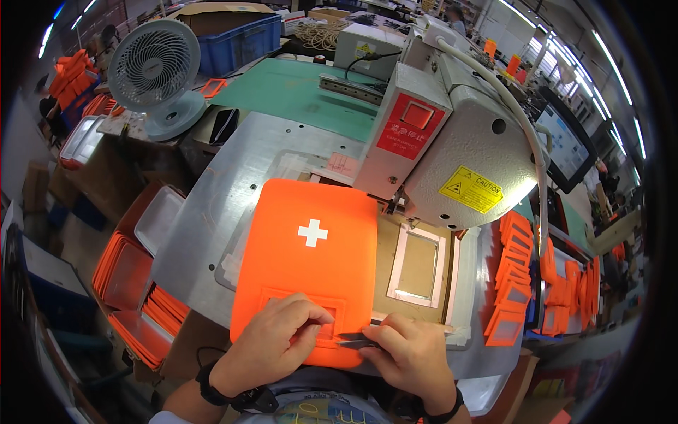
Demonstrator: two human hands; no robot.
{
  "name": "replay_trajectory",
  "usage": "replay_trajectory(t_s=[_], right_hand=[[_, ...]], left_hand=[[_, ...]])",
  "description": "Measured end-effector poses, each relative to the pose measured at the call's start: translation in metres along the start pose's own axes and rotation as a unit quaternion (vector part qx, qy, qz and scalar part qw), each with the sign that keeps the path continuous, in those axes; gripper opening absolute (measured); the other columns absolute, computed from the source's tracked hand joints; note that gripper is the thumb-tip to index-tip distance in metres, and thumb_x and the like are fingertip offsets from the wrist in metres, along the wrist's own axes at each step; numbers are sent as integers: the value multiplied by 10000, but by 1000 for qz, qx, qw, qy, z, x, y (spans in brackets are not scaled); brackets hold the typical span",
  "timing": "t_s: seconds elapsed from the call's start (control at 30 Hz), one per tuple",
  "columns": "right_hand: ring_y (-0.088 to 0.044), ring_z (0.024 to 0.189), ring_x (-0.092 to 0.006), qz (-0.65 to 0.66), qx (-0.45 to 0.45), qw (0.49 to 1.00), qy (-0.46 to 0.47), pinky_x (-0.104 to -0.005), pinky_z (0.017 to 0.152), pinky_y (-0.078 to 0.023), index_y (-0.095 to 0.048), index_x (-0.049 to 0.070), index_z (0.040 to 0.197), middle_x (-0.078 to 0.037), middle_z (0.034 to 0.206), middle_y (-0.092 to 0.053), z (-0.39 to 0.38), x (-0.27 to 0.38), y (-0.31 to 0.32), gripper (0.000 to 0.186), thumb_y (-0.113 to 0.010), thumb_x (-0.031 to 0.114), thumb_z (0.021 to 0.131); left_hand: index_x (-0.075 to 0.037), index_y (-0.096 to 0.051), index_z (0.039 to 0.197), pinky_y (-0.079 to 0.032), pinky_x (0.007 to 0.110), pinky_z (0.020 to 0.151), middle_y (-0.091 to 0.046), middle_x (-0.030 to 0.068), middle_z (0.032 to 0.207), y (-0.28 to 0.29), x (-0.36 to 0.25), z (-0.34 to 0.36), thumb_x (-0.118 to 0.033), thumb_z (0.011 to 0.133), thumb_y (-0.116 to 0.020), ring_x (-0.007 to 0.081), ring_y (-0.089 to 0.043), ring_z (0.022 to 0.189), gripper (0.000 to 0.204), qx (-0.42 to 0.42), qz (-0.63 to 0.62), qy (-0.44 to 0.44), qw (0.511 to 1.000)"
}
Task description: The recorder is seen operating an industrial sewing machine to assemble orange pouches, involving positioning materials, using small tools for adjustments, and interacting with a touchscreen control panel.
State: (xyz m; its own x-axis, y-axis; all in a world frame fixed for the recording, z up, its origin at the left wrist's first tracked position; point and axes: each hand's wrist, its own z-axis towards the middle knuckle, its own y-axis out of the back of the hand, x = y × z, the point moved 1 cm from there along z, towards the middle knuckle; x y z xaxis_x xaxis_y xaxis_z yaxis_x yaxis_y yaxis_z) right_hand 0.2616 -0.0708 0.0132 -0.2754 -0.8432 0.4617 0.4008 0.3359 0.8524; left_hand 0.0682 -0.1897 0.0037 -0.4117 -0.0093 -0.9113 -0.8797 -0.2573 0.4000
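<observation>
Head view, one entry: orange fabric panel (311,261) with a white cross, lying flat on the metal work plate (212,205) of an industrial sewing machine (452,141), its near edge at the person's body; a raised orange window frame (311,307) sits on the panel's lower part, partly under the hands; left hand (272,343) palm-down on the frame, fingers (318,318) curled and close together, tips pressing the frame's right end; right hand (413,353) just beside it, thumb and forefinger pinched narrowly on small dark snips (357,343), whose tip reaches the left fingertips; whether the blades are parted cannot be told; right of the panel, a clear rectangular template (417,265) on a brown board under the machine head; further right, stacks of orange frame pieces (515,283); left, below the plate, trays of orange panels (134,283); far left, a white desk fan (152,71); behind, a blue crate (240,39). Risks, as judged: the snips' point lies touching-close to the left fingertips, so a slip could nick a finger or cut the fabric instead of a loose thread; the panel overhangs the plate's near edge, so uneven pressure may shift it.
</observation>
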Motion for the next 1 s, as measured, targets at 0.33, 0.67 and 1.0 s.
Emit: replay_trajectory(t_s=[0.33,0.67,1.0], right_hand=[[-627,636,-240,279,-62,949,-134,-346,556,-479,-670,84,990,-57,770,-592,-6,-5,-10,291,-798,208,759],[-622,604,-245,-6,-10,999,-34,-353,533,-457,-687,81,922,-59,732,-611,-3,4,3,295,-823,211,693],[-591,636,-164,229,-30,969,-84,-300,550,-433,-669,41,978,-55,777,-613,-3,2,-11,285,-804,192,777]], left_hand=[[-47,-642,1021,-488,332,785,-589,89,994,4,-1,0,-31,847,-666,254,-599,891,176,56,89,-59,993],[-72,-643,1017,-470,366,842,-577,84,994,6,-5,5,-78,858,-678,281,-582,938,162,89,127,-35,987],[-70,-646,987,-465,358,821,-579,81,988,5,0,3,-53,847,-670,277,-581,920,143,79,108,-39,990]])
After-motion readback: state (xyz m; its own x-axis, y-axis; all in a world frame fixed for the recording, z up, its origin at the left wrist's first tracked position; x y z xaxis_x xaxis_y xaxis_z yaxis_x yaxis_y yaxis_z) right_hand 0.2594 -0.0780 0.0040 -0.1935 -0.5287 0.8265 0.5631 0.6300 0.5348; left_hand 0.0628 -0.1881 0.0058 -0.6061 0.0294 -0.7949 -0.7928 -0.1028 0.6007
